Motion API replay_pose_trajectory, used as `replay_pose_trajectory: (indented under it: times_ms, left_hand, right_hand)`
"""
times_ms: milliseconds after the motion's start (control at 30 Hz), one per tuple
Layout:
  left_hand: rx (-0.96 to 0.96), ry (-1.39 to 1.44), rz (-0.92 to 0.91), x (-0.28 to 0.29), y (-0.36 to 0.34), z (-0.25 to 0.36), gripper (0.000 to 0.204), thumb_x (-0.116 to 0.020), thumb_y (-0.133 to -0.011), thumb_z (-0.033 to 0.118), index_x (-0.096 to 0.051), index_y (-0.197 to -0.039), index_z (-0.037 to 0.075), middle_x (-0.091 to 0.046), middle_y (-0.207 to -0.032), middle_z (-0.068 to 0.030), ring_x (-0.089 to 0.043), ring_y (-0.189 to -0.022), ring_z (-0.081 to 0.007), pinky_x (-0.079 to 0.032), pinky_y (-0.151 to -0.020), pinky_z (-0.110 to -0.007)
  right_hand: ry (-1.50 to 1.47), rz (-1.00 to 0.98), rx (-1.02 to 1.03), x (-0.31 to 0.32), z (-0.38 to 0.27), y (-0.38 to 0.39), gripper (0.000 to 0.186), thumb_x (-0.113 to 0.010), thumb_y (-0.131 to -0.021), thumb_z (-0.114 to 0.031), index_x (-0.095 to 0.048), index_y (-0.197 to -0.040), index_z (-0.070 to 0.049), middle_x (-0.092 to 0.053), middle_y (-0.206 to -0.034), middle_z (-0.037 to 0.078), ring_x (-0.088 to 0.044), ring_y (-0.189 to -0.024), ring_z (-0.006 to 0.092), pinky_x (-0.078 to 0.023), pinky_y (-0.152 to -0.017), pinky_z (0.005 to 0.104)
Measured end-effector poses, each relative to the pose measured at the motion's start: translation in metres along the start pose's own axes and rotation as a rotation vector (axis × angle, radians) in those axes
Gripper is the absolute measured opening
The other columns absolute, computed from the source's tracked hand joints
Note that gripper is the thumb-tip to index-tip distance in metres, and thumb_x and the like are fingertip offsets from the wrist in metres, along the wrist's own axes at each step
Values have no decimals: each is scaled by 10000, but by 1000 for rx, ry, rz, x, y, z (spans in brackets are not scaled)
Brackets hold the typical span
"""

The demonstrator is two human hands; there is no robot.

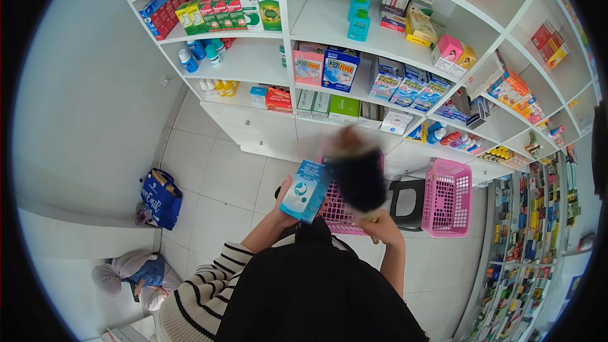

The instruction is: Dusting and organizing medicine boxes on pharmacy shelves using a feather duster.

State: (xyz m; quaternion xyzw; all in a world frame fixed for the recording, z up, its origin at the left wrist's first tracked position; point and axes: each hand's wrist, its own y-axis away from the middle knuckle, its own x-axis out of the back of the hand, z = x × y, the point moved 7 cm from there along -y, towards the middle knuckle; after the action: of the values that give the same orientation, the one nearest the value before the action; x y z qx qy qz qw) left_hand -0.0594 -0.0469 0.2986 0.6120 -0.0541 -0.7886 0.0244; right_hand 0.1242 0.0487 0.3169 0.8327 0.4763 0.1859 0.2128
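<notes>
Blue box [306, 192] beside a blurred duster [360, 182]

The left hand [282, 210] grasps the box by its side, above a pink basket [348, 230]; the right hand [386, 229] is closed round the duster's handle. I'd say hold the box firm and brush lightly. Stocked white shelves [326, 22] rise beyond the pale tiled floor [215, 180].

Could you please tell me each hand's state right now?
Left hand: closed, holding a blue box.
Right hand: closed, holding a blurred, dark duster-like tool.
</notes>
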Motion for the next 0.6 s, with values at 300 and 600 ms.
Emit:
replay_pose_trajectory:
  times_ms: [300, 600]
  left_hand:
    - [-58, -353, 344, 16, 5, 15, 513, -371, -903, 411, -463, -1184, -7, -583, -1094, -159, -591, -969, -271, -470, -857, -398]
    - [19, -114, 228, 7, 1, 2, 474, -361, -916, 372, -464, -1210, 15, -587, -1091, -132, -595, -956, -230, -472, -860, -387]
  right_hand:
    - [-721, -53, 189, -5, 12, -19, 139, -539, -860, -91, -446, -758, -99, -331, -525, -59, -317, -440, 57, -234, -408, 208]
    - [392, -343, 254, -40, 7, -8, 288, -694, -754, -213, -506, -625, -39, -433, -544, -55, -390, -501, 50, -304, -453, 215]
